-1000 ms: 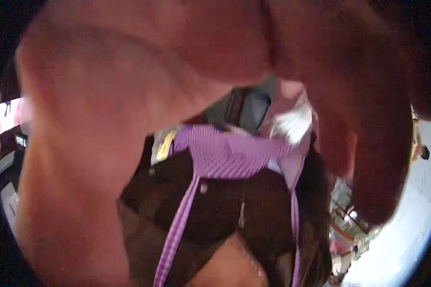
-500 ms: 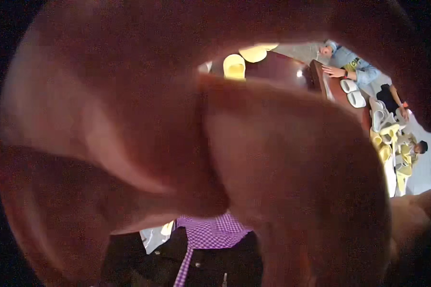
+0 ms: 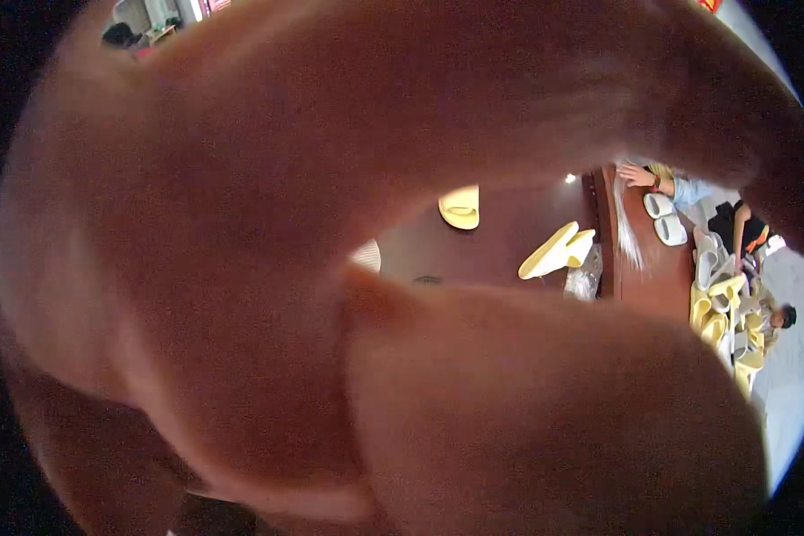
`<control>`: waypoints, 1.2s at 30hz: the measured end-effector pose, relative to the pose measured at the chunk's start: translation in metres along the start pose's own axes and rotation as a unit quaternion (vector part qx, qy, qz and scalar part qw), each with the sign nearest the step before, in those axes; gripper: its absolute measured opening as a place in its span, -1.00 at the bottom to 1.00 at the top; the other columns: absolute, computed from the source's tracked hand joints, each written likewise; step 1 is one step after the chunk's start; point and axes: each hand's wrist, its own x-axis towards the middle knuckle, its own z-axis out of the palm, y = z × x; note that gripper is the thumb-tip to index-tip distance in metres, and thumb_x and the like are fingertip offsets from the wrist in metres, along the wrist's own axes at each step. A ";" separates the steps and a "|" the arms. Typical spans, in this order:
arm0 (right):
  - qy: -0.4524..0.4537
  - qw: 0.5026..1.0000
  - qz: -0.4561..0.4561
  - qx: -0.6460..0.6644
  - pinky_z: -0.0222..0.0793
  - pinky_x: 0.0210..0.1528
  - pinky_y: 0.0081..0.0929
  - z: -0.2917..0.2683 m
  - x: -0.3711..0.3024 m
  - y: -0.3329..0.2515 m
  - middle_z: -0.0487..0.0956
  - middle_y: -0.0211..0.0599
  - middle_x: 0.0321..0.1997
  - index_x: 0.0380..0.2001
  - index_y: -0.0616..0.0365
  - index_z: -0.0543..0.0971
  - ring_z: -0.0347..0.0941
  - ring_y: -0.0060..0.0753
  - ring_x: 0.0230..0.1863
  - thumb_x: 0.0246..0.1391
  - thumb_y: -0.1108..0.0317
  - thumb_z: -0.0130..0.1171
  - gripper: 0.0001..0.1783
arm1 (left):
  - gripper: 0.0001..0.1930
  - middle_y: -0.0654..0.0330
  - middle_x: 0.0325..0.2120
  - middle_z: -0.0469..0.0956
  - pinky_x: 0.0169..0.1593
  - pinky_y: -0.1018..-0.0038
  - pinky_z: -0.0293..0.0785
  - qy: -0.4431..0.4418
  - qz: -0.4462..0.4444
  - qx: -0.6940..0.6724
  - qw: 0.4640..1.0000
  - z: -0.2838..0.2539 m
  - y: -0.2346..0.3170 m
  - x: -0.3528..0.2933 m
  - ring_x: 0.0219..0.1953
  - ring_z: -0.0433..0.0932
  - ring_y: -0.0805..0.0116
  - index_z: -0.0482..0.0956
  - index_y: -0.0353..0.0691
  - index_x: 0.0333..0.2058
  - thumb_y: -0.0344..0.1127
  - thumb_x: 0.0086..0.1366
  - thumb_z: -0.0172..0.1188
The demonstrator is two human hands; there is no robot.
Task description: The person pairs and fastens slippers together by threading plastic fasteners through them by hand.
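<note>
Blurred fingers and skin [image 3: 545,402], very close to the camera, fill most of the head view. They appear to be my own, but I cannot tell which hand this is or whether both are there. What the fingers touch or hold, if anything, is hidden. Through a gap between them shows a dark reddish-brown table. A yellow slide sandal [image 3: 460,208] lies on it. Farther right is a pair of yellow slide sandals [image 3: 558,252], beside a crumpled clear plastic bag [image 3: 583,284]. A pale ribbed edge [image 3: 367,257] peeks out at the gap's left.
A reddish-brown bench [image 3: 634,268] stands beyond the table's right edge, with a pair of pale grey slides [image 3: 665,219] on it. Another person's hand [image 3: 636,175] rests there. Farther right is a heap of yellow and grey slides [image 3: 715,304], with more people around it.
The close fingers have shifted and the gap between them has widened downward, showing more of the table and the yellow slides. The purple checked cloth at the bottom is now hidden.
</note>
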 end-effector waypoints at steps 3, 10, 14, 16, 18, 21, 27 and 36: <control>-0.080 0.962 0.259 -0.020 0.25 -0.36 -0.41 -0.038 -0.102 0.023 0.46 -0.27 -0.44 -0.43 0.24 0.50 0.39 -0.36 -0.40 0.10 0.23 -0.09 -0.71 | -0.33 0.02 -0.03 0.34 -0.19 0.47 0.44 0.031 0.003 0.028 0.999 -0.017 0.014 -0.008 -0.21 0.48 0.31 0.11 -0.29 0.13 -0.29 0.07 0.21; 0.319 0.542 0.655 -0.419 0.35 -0.38 -0.41 -0.025 -0.375 0.148 0.52 -0.09 -0.52 -0.35 0.41 0.49 0.47 -0.27 -0.45 -0.06 0.16 0.18 -0.57 | -0.38 0.03 -0.04 0.36 -0.19 0.48 0.43 0.117 -0.031 0.142 0.982 -0.062 0.072 -0.059 -0.20 0.48 0.33 0.15 -0.30 0.11 -0.30 0.10 0.18; 0.307 0.419 0.680 -0.517 0.34 -0.38 -0.24 -0.033 -0.395 0.179 0.51 0.06 -0.54 -0.46 0.46 0.49 0.47 -0.02 -0.47 -0.09 0.00 0.17 -0.44 | -0.41 0.05 -0.05 0.37 -0.19 0.49 0.43 0.161 -0.062 0.186 0.967 -0.066 0.106 -0.089 -0.20 0.48 0.34 0.17 -0.31 0.10 -0.31 0.11 0.16; 0.282 0.376 0.689 -0.551 0.33 -0.38 -0.19 -0.038 -0.395 0.189 0.50 0.12 -0.54 -0.50 0.47 0.49 0.46 0.06 -0.46 -0.09 -0.04 0.16 -0.40 | -0.42 0.05 -0.05 0.37 -0.19 0.49 0.43 0.180 -0.078 0.197 0.961 -0.067 0.118 -0.104 -0.20 0.48 0.34 0.18 -0.31 0.10 -0.31 0.12 0.15; 0.290 0.330 0.700 -0.563 0.31 -0.33 -0.09 -0.044 -0.395 0.194 0.48 0.24 -0.52 -0.60 0.45 0.47 0.41 0.23 -0.42 -0.08 -0.12 0.10 -0.34 | -0.44 0.06 -0.05 0.38 -0.19 0.49 0.43 0.197 -0.094 0.203 0.955 -0.069 0.127 -0.117 -0.20 0.48 0.35 0.20 -0.31 0.09 -0.32 0.13 0.14; 0.296 0.365 0.656 -0.590 0.30 -0.31 -0.09 -0.053 -0.417 0.203 0.48 0.24 -0.50 -0.58 0.45 0.46 0.42 0.23 -0.39 -0.06 -0.12 0.08 -0.35 | -0.46 0.07 -0.06 0.38 -0.19 0.50 0.43 0.225 -0.128 0.202 0.945 -0.063 0.128 -0.141 -0.20 0.48 0.36 0.21 -0.32 0.09 -0.32 0.14 0.13; 0.276 0.358 0.658 -0.603 0.31 -0.24 -0.11 -0.063 -0.385 0.205 0.47 0.29 -0.43 -0.50 0.43 0.48 0.43 0.17 -0.30 -0.09 -0.14 0.10 -0.35 | -0.50 0.08 -0.07 0.40 -0.19 0.51 0.43 0.236 -0.224 0.134 0.936 -0.037 0.124 -0.176 -0.20 0.47 0.37 0.25 -0.33 0.07 -0.33 0.16 0.10; 0.355 0.342 0.567 -0.660 0.31 -0.35 -0.02 -0.073 -0.399 0.167 0.45 0.24 -0.55 -0.59 0.39 0.41 0.41 0.25 -0.42 -0.14 0.26 0.06 -0.69 | -0.61 0.18 -0.11 0.45 -0.26 0.54 0.44 0.266 -0.430 0.188 0.842 -0.072 -0.031 -0.256 -0.25 0.48 0.46 0.36 -0.27 -0.01 -0.27 0.21 0.05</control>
